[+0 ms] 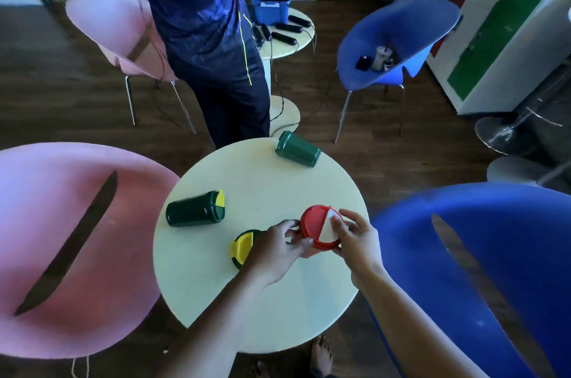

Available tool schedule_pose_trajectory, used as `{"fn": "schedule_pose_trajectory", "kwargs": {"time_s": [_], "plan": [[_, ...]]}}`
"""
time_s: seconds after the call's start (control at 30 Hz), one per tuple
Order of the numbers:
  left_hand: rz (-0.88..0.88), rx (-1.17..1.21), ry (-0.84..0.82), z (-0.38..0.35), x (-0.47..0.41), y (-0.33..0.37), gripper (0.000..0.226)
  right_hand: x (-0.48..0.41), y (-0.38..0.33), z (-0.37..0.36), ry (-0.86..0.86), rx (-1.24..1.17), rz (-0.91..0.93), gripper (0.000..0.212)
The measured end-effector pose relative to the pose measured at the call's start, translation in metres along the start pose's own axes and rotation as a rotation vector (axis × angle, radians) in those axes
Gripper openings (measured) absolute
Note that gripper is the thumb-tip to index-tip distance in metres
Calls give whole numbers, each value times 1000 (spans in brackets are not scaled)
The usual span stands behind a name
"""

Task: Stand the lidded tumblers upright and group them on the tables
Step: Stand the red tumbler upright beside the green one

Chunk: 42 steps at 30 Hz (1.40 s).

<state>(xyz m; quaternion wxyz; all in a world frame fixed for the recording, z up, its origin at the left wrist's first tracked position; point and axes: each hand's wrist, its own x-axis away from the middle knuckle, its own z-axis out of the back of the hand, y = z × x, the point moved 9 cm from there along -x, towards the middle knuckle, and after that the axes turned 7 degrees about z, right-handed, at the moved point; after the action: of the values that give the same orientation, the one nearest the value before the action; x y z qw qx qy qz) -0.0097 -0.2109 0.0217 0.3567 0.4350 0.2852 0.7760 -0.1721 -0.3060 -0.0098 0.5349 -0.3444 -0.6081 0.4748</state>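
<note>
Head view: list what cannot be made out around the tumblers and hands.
- Red tumbler: its body is hidden under its own lid and both hands; left hand, right hand.
- Upright green tumbler: its right side is covered by the left hand.
- Far green tumbler: its lid end faces away, so the lid is unseen.
- Items on the blue chair: too small to identify.
</note>
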Motion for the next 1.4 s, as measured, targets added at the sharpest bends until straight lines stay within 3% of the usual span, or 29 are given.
{"fn": "schedule_pose_trajectory", "kwargs": {"time_s": [0.2,0.43,0.57,0.83,1.03,1.07,1.2,1.4], "plan": [[194,15,2,6,-36,-10,35,-28,15,-14,-36,58,-78,18],[301,-55,42,16,-66,-16,22,-48,36,-36,-68,93,-92,21],[338,-55,51,19,-77,-27,28,-55,43,-40,-87,146,-89,22],[354,-82,70,27,-84,-45,37,-57,41,-56,-193,246,-85,25],[270,-184,165,45,-71,-29,22,-50,38,-46,-189,272,-80,35],[236,-195,174,50,-67,-29,12,-45,41,-43,-171,247,-103,33],[202,-242,104,64,-47,-52,55,-13,66,-37,-141,184,-243,25],[138,-245,-167,47,-9,-98,101,42,86,-85,-404,200,-302,21]]}}
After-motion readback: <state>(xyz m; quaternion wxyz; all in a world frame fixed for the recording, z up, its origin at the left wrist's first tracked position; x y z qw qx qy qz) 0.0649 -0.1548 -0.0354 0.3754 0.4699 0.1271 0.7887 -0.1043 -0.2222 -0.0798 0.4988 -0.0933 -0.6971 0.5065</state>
